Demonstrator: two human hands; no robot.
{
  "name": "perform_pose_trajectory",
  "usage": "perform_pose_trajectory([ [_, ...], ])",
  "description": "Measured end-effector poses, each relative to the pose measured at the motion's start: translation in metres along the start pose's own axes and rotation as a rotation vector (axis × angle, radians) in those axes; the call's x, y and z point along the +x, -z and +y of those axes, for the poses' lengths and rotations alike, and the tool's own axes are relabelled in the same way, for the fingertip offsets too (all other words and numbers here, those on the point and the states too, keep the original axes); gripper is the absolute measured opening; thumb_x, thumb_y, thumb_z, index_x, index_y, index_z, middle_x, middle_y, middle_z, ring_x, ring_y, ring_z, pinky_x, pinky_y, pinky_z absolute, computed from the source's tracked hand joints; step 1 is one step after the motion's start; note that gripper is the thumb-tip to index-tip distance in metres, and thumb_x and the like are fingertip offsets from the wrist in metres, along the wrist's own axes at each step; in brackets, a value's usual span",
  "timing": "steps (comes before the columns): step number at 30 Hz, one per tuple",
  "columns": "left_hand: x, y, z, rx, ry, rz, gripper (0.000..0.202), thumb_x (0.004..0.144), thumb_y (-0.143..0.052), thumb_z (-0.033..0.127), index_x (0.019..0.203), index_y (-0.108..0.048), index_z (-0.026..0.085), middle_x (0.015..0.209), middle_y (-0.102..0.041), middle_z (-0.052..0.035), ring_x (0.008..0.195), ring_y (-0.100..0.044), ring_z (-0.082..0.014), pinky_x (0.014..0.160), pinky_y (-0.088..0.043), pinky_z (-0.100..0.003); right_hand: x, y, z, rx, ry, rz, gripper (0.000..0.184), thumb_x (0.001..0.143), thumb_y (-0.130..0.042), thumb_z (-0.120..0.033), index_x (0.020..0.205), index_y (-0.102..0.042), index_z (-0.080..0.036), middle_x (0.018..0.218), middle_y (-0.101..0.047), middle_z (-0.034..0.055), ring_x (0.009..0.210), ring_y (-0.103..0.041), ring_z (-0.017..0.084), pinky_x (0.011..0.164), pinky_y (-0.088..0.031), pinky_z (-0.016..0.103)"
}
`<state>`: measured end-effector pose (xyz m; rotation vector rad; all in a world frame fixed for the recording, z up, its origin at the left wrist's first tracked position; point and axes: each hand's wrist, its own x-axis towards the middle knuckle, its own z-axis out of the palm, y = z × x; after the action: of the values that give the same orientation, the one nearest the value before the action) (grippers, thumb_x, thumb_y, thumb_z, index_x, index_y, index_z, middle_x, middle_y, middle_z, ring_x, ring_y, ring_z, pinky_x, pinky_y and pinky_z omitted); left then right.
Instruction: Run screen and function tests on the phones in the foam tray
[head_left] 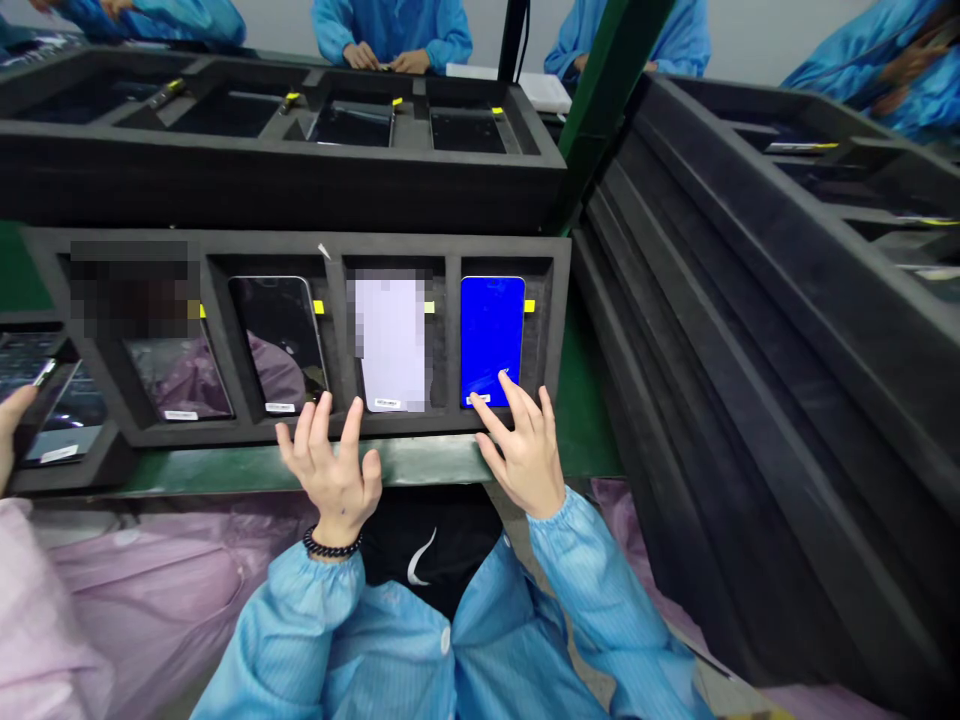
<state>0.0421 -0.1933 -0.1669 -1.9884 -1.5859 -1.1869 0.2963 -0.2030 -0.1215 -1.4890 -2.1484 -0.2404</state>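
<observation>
A dark foam tray [300,248] in front of me holds several phones in slots. The rightmost phone [491,335] shows a bright blue screen; the phone [391,340] beside it glows white, and the phone [277,340] left of that is dark. My right hand [525,450] has its fingers spread, fingertips touching the lower edge of the blue phone. My left hand [334,470] is open with fingers apart, resting on the tray's front rim below the white phone. A beaded bracelet [330,547] circles my left wrist. Neither hand holds anything.
A second foam tray [285,170] with phones sits behind the first. A stack of foam trays [750,330] leans at the right. A person in pink [45,600] works at my left; another person's hand [11,420] holds a phone. People in blue sit across.
</observation>
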Motion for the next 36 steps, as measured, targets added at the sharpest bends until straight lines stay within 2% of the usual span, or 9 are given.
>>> perform_pose_trajectory([
  [8, -0.002, 0.000, -0.001, -0.031, 0.062, -0.026, 0.058, 0.101, -0.034, 0.049, 0.150, -0.051, 0.023, 0.159, -0.043, -0.0148, 0.153, -0.033, -0.0294, 0.130, -0.013, -0.055, -0.001, -0.003, -0.001, 0.037, -0.003, 0.061, 0.071, 0.103, -0.052, -0.032, 0.165, -0.020, -0.025, 0.161, -0.044, 0.0158, 0.139, -0.053, 0.028, 0.124, -0.033, 0.057],
  [12, -0.003, 0.000, -0.002, -0.030, 0.075, -0.029, 0.058, 0.100, -0.034, 0.048, 0.149, -0.052, 0.022, 0.159, -0.045, -0.0154, 0.153, -0.034, -0.0306, 0.130, -0.014, -0.057, -0.001, 0.002, 0.001, 0.068, -0.019, 0.072, 0.065, 0.103, -0.050, -0.032, 0.163, -0.027, -0.024, 0.158, -0.049, 0.0153, 0.137, -0.054, 0.028, 0.123, -0.035, 0.055],
  [15, -0.003, -0.001, -0.002, -0.042, 0.054, -0.024, 0.057, 0.100, -0.037, 0.045, 0.150, -0.050, 0.022, 0.159, -0.044, -0.0159, 0.153, -0.033, -0.0307, 0.130, -0.015, -0.056, 0.016, 0.013, 0.010, 0.117, -0.053, 0.088, 0.053, 0.104, -0.047, -0.031, 0.156, -0.041, -0.021, 0.150, -0.058, 0.0135, 0.131, -0.058, 0.026, 0.114, -0.045, 0.046],
  [17, -0.003, -0.001, -0.002, -0.051, 0.041, -0.022, 0.057, 0.100, -0.038, 0.044, 0.152, -0.049, 0.022, 0.159, -0.043, -0.0160, 0.153, -0.033, -0.0306, 0.130, -0.016, -0.056, 0.039, 0.021, 0.018, 0.145, -0.089, 0.119, 0.047, 0.104, -0.044, -0.030, 0.150, -0.050, -0.020, 0.143, -0.064, 0.0114, 0.128, -0.059, 0.025, 0.108, -0.048, 0.040],
  [20, -0.002, -0.002, -0.003, -0.062, 0.041, -0.019, 0.056, 0.100, -0.041, 0.042, 0.151, -0.050, 0.022, 0.158, -0.044, -0.0163, 0.153, -0.032, -0.0303, 0.130, -0.016, -0.055, 0.084, 0.029, 0.030, 0.123, -0.118, 0.165, 0.047, 0.104, -0.043, -0.031, 0.148, -0.051, -0.018, 0.150, -0.058, 0.0110, 0.136, -0.053, 0.027, 0.115, -0.041, 0.043],
  [26, 0.000, -0.002, -0.002, -0.044, 0.029, -0.026, 0.052, 0.099, -0.043, 0.036, 0.147, -0.054, 0.021, 0.158, -0.044, -0.0166, 0.154, -0.032, -0.0300, 0.130, -0.018, -0.055, 0.147, 0.030, 0.042, 0.052, -0.069, 0.038, 0.045, 0.091, -0.067, -0.035, 0.132, -0.063, -0.015, 0.132, -0.063, 0.0155, 0.125, -0.054, 0.033, 0.110, -0.041, 0.047],
  [28, 0.001, -0.002, -0.002, -0.036, 0.013, -0.023, 0.051, 0.099, -0.044, 0.035, 0.145, -0.056, 0.020, 0.158, -0.044, -0.0168, 0.154, -0.032, -0.0298, 0.130, -0.018, -0.054, 0.154, 0.037, 0.045, 0.118, -0.043, 0.015, 0.037, 0.089, -0.072, -0.041, 0.116, -0.068, -0.016, 0.117, -0.067, 0.0130, 0.112, -0.059, 0.030, 0.100, -0.046, 0.042],
  [31, 0.003, -0.002, -0.002, -0.047, 0.007, -0.037, 0.048, 0.098, -0.045, 0.034, 0.141, -0.059, 0.018, 0.156, -0.047, -0.0175, 0.153, -0.034, -0.0298, 0.130, -0.019, -0.053, 0.153, 0.057, 0.043, 0.307, -0.008, 0.023, 0.033, 0.097, -0.062, -0.051, 0.096, -0.065, -0.019, 0.091, -0.067, 0.0033, 0.084, -0.062, 0.019, 0.079, -0.046, 0.029],
  [36, 0.014, 0.017, 0.007, -0.323, 0.246, -0.104, 0.050, 0.098, -0.044, 0.044, 0.138, -0.060, 0.017, 0.152, -0.051, -0.0167, 0.147, -0.042, -0.0294, 0.126, -0.029, -0.049, 0.130, 0.100, 0.013, 0.459, -0.083, 0.276, 0.040, 0.101, -0.054, -0.057, 0.083, -0.058, -0.021, 0.076, -0.059, -0.0026, 0.070, -0.056, 0.012, 0.071, -0.043, 0.023],
])
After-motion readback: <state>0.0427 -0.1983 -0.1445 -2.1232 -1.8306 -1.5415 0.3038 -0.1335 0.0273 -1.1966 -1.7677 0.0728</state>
